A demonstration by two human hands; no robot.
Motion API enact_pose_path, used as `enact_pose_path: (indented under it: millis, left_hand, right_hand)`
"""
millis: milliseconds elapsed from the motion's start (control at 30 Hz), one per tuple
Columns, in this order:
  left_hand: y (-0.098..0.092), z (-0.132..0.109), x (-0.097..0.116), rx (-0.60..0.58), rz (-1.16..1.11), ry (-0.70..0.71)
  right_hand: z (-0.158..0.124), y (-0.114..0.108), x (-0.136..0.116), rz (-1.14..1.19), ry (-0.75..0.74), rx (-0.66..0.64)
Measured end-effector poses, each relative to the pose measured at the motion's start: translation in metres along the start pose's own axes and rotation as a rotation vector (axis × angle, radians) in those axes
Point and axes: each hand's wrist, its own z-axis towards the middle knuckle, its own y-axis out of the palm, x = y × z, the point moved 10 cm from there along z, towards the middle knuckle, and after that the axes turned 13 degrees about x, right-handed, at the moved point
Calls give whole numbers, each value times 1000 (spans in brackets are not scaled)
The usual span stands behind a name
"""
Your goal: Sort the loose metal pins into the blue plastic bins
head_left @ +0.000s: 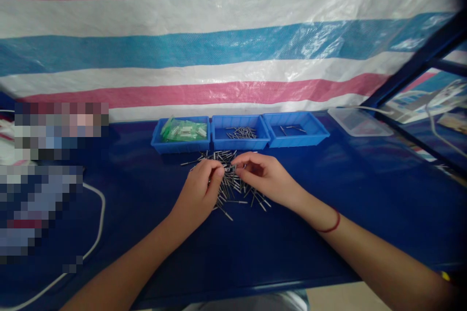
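- The left hand point(199, 190) has its fingers curled shut, pinching a few metal pins point(233, 188) from the pile.
- The right hand point(266, 178) pinches one pin between thumb and forefinger, its tips almost touching the left hand's.
- The pile lies loose on the blue table point(328, 214), under both hands.
- At 12 o'clock from the pile stand three blue bins point(241, 132). The left one holds green packets point(184, 129), their print too small to read.
- A clear tray point(359, 122) sits at 2 o'clock and a white cable point(95, 226) at 8 o'clock.
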Motion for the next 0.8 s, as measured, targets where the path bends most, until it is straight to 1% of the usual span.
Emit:
enact_pose_path:
  millis: [100,233,467,700,800]
  left_hand:
    - [2,-1,-3,1,-69,-49]
    - [6,-3,-3,-13,-98,-55]
    - [5,-3,-1,-17,-68,-38]
    - [11,-5,4,-74,-152,13]
    - [9,-4,5,-60,-154,37]
  right_hand:
    - [-4,3,0,56,37,9]
    - [-5,1,-3,107,48,52]
    - [-7,-4,-13,82,-50,93]
    - [-8,-5,-22,34,-139,97]
    - [-10,-4,-27,15,-173,94]
